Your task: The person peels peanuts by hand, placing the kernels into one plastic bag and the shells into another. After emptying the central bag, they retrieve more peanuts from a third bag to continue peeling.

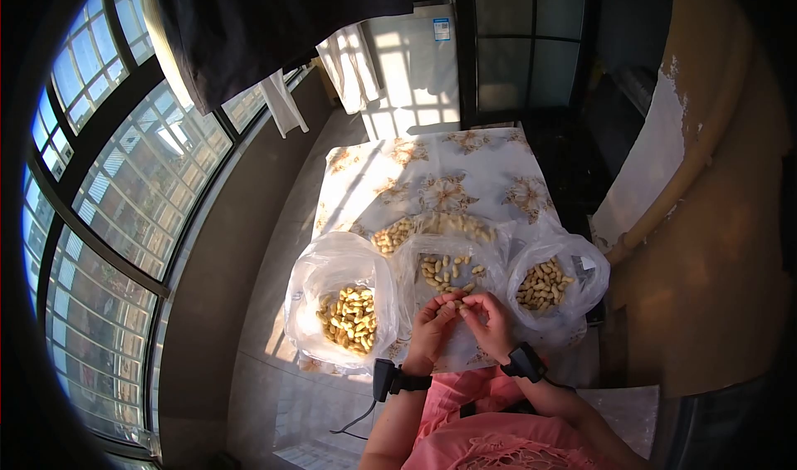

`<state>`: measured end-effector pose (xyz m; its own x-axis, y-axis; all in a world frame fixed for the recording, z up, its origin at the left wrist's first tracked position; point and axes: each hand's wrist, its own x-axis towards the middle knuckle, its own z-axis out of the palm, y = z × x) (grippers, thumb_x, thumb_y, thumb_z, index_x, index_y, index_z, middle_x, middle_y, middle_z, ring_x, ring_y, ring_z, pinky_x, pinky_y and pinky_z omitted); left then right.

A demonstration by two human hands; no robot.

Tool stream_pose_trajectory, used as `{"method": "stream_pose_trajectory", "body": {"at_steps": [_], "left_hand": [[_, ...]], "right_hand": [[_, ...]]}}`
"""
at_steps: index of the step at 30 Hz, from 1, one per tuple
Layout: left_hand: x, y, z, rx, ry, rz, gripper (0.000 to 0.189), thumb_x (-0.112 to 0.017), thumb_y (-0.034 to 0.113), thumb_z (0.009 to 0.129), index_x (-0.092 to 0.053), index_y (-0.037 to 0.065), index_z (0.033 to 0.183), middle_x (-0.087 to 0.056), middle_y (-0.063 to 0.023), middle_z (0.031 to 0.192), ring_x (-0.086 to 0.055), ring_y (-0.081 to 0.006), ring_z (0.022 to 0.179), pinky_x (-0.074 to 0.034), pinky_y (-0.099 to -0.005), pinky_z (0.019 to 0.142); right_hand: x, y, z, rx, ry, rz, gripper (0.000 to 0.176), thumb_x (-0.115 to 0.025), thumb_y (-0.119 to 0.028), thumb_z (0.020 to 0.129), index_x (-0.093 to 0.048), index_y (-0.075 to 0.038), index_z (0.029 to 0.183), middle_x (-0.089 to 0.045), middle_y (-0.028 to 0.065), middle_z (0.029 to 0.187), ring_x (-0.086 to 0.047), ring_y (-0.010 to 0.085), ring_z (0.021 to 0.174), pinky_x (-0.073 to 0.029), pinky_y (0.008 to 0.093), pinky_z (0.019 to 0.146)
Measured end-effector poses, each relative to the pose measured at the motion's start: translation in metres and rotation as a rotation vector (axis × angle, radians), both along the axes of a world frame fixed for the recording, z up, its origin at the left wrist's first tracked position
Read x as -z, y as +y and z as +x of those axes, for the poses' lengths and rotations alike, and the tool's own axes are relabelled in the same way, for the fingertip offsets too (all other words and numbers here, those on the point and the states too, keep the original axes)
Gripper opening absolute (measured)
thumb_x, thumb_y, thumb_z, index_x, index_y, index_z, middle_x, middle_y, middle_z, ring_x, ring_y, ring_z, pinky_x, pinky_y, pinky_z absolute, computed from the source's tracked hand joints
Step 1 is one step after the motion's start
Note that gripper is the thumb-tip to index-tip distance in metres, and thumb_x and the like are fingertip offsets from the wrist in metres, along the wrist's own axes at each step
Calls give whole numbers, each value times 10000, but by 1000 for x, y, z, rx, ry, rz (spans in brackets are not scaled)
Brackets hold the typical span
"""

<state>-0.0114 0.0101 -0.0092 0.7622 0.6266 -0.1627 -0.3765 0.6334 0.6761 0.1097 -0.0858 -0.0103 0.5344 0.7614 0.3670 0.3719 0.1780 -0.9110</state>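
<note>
1. At a sunlit desk [440,167] draped in floral cloth, you hold both hands over the middle bag [491,256] - seemingly so anything that drops lands inside it.
2. Your left hand [432,325] and right hand [491,320] meet fingertip to fingertip, together pinching one peanut [462,305] just above that bag's near edge.
3. Three clear bags sit side by side with mouths rolled open: the left bag [322,258] and the right bag [591,277] flank your hands, each within easy reach.
4. A loose pile of peanuts [415,231] lies just behind the bags.
5. Your wrists - each with a dark band [390,380] - angle inward, forearms drawn close to your body and fingers curled.
</note>
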Motion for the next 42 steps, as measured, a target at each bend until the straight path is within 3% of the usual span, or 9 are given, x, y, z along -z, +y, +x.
{"method": "stream_pose_trajectory", "body": {"at_steps": [7,12,16,30,42], "left_hand": [[-2,-1,-1,4,13,50,289,-648,87,990,-615,4,1265,-657,-78,1234,-620,-153,1104,-482,-282,1003],[3,0,-1,-1,3,45,275,-637,52,985,-613,-15,1251,-651,-96,1248,-626,-177,1119,-488,-310,1020],[3,-2,1,-9,-3,72,232,-635,85,1000,-638,10,1220,-660,-69,1236,-617,-145,1103,-481,-283,1001],[13,-1,2,-22,-57,74,167,-618,126,1016,-630,13,1138,-650,-119,1278,-623,-183,1117,-480,-331,1023],[5,0,1,-9,-21,72,323,-499,267,1081,-623,4,1222,-649,-115,1282,-616,-182,1135,-468,-333,1024]], "right_hand": [[5,1,-3,1,195,33,193,-659,-123,983,-622,-2,1129,-698,84,978,-671,144,805,-537,280,721],[2,0,-2,-13,194,7,193,-648,-127,993,-620,2,1134,-700,88,979,-674,145,788,-542,281,712],[5,-1,0,-29,150,-32,189,-640,-135,999,-624,-4,1134,-706,89,973,-679,143,796,-542,284,701],[-4,-2,-1,-70,58,-11,193,-703,-95,927,-649,-40,1104,-715,64,918,-682,147,819,-517,280,709],[-11,-3,-2,-75,89,-33,168,-698,-124,947,-652,-33,1080,-718,72,933,-689,156,828,-517,284,702]]}}
